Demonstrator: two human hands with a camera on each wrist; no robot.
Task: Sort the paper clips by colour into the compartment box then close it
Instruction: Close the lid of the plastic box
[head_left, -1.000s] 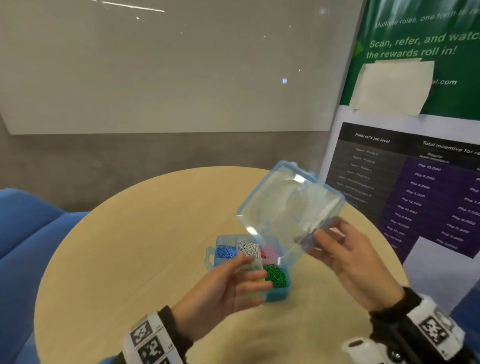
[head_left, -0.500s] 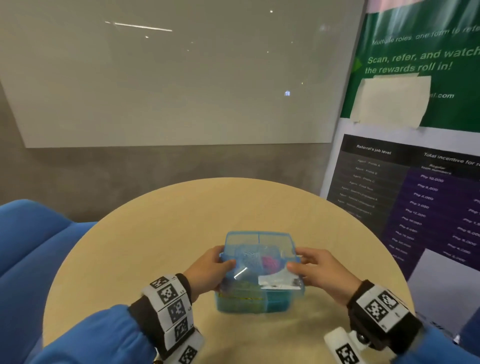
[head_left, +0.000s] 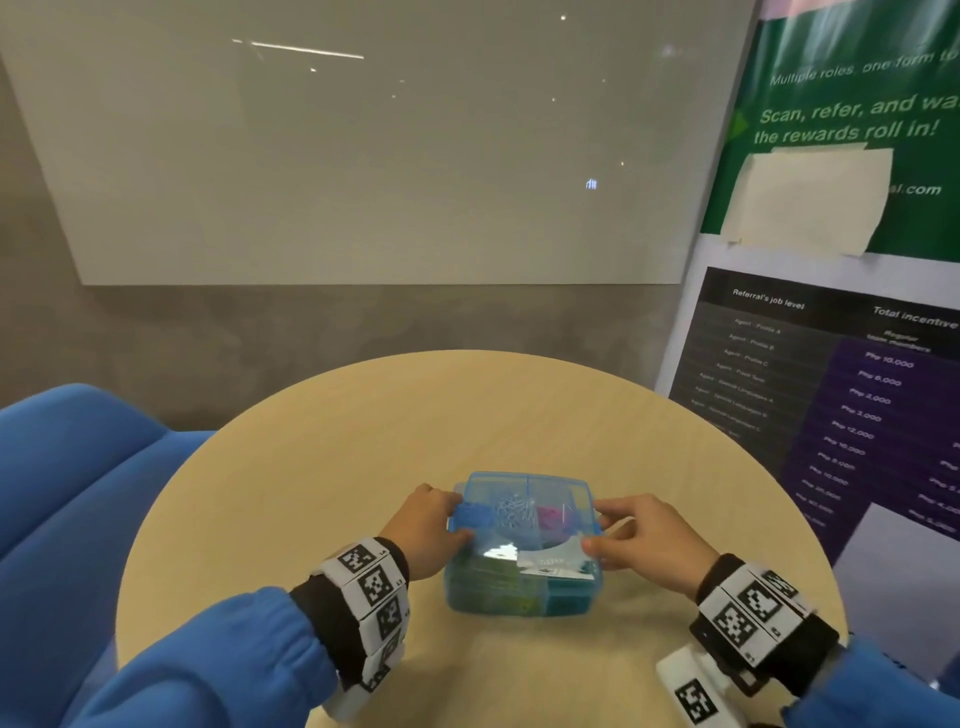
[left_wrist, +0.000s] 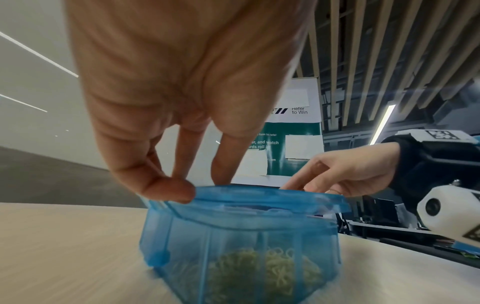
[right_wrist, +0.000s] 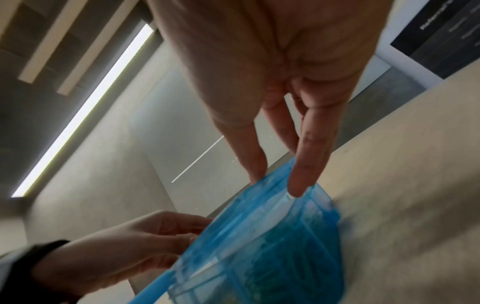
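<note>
The blue translucent compartment box (head_left: 524, 582) stands on the round table with its lid down. Through the lid I see blue (head_left: 472, 514), silver (head_left: 514, 512) and pink paper clips (head_left: 548, 517); yellow ones (left_wrist: 246, 273) show through the near wall. My left hand (head_left: 453, 515) grips the box's left side, thumb (left_wrist: 168, 189) on the lid's rim and fingers on top. At the right side my right hand (head_left: 597, 525) holds the lid's edge, its fingers (right_wrist: 303, 164) reaching down onto the rim. A white label (head_left: 550, 564) lies under glare on the lid.
The pale wooden table (head_left: 337, 493) is round, its far edge curving near the grey wall. A blue upholstered seat (head_left: 62, 493) stands to the left. A tall printed banner (head_left: 841, 364) stands close on the right. A whiteboard (head_left: 363, 156) hangs behind.
A second ago my right hand held the lid raised and open while my left steadied the base. The lid has come down, and both hands now hold the box's sides.
</note>
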